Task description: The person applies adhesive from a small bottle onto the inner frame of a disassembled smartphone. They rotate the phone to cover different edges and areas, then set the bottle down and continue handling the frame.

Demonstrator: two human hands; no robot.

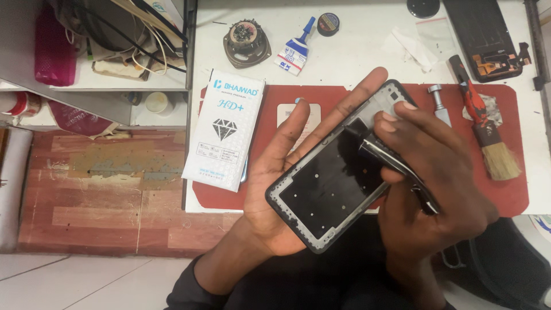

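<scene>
My left hand [287, 172] cradles a black phone frame [327, 189] from below, its open inner side facing up and tilted over the table's front edge. My right hand [436, 178] is closed around dark metal tweezers [396, 166], and the tips rest inside the frame near its upper end. The fingertips of that hand also press on the frame's top corner. A red work mat [505, 115] lies under both hands.
A white flat package [227, 129] lies left on the mat. A brush with a red handle [485, 129], a metal tool [439, 103], a glue tube [295, 49], a small speaker [247, 41], a tape roll [328, 24] and another phone body [485, 37] lie on the white table. Shelves stand at the left.
</scene>
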